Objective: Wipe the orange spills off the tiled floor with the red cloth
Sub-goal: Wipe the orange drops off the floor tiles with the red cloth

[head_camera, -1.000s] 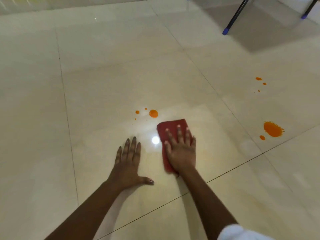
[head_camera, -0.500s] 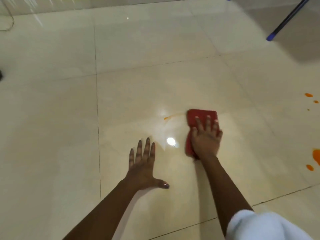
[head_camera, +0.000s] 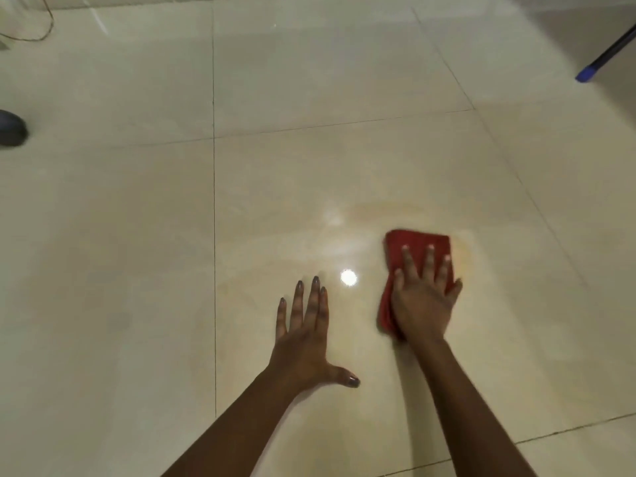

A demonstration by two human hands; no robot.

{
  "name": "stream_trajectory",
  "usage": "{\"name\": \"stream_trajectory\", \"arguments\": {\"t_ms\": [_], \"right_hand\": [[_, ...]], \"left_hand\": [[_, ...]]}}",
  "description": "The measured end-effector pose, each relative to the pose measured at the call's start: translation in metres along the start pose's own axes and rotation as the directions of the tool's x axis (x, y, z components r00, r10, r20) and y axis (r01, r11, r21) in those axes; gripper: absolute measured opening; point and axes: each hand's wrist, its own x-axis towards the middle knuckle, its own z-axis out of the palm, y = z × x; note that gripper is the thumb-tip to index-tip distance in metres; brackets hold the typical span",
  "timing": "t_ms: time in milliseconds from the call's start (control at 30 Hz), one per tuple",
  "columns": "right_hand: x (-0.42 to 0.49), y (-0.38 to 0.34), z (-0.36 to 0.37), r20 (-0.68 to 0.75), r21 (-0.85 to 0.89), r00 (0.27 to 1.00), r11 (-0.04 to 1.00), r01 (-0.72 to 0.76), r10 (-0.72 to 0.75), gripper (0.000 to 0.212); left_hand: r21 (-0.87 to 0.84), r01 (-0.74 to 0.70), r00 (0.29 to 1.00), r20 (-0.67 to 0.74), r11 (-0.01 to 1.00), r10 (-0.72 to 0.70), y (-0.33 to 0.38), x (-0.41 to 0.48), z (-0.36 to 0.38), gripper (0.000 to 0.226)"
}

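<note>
**Under right palm: red cloth pinned flat on smeared tile**

Under right hand (head_camera: 425, 301), pinned red cloth (head_camera: 418, 244) to tiled floor (head_camera: 137, 235), folded into a pad. Left far edge poking out past fingertips and near edge bunched by heel of palm. Pressed with fingers straight and spread, none curled round fabric: a flat push, not a pinch. Likely done to put palm weight on pad and cover more tile per stroke. Looked slightly blurred at cloth edges, so probably caught mid-stroke.

Just beyond fingertips and off little-finger side, spotted faint orange smear (head_camera: 389, 208). Read as thin residue rather than a solid blob, so judged partly wiped, with another pass needed. Found no solid orange spills in frame; cannot tell about floor outside view.

Off thumb side of right hand, near but apart, planted left hand (head_camera: 303, 335) palm down on bare tile. Spread thumb toward right wrist, fingers straight and close together, gripping nothing. Judged as a brace, taking body weight to free wiping arm.

Between both hands, noted glare spot (head_camera: 348, 277): a reflection, not spill.

Far beyond right fingertips, noted blue-tipped leg (head_camera: 588, 74). Far off left hand's little-finger side, noted dark rounded object (head_camera: 12, 127), unidentified.

Flagged risk of spreading film wider instead of lifting it.
</note>
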Motion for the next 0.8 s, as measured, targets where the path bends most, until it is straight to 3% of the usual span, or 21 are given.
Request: {"name": "stream_trajectory", "arguments": {"t_ms": [100, 167, 267, 333, 400, 533, 633, 733, 800], "right_hand": [[-0.033, -0.033, 0.013, 0.054, -0.018, 0.948, 0.949, 0.314, -0.313, 0.053], [-0.005, -0.052, 0.009, 0.093, -0.028, 0.919, 0.921, 0.387, -0.383, 0.051], [0.04, -0.035, -0.005, 0.069, -0.052, 0.992, 0.993, 0.107, -0.104, 0.052], [0.044, -0.014, -0.007, -0.001, -0.107, 0.999, 0.993, -0.054, 0.054, 0.053], [0.042, -0.002, -0.007, -0.031, -0.085, 0.993, 0.99, -0.115, 0.113, 0.054], [0.074, -0.017, -0.007, 0.07, 0.013, 0.986, 0.988, -0.155, 0.154, 0.058], [0.088, -0.064, -0.003, 0.13, -0.036, 0.984, 0.991, 0.131, -0.125, 0.055], [0.053, -0.09, 0.004, 0.175, -0.037, 0.902, 0.913, 0.407, -0.395, 0.052], [0.006, -0.069, 0.007, 0.181, -0.013, 0.83, 0.842, 0.539, -0.528, 0.051]], "left_hand": [[0.008, 0.002, 1.0, -0.002, 1.0, -0.002, 0.001, 0.0, 0.0, 0.146], [0.006, 0.0, 1.0, -0.006, 1.0, 0.0, 0.0, 0.0, -0.002, 0.145], [0.005, 0.001, 1.0, -0.001, 1.0, -0.001, 0.001, -0.001, -0.004, 0.146], [-0.004, 0.003, 1.0, -0.006, 1.0, -0.003, 0.002, -0.002, -0.005, 0.145], [-0.014, -0.003, 1.0, -0.006, 1.0, 0.003, 0.002, -0.002, -0.005, 0.145], [-0.016, -0.005, 1.0, -0.021, 1.0, 0.005, 0.0, -0.002, -0.002, 0.146], [-0.022, -0.015, 0.999, -0.04, 1.0, 0.014, 0.0, -0.002, -0.002, 0.147], [-0.07, 0.0, 0.997, -0.071, 0.998, -0.005, 0.002, -0.005, -0.006, 0.15], [-0.087, 0.021, 0.996, -0.087, 0.996, -0.028, 0.003, -0.006, -0.008, 0.151]]}}
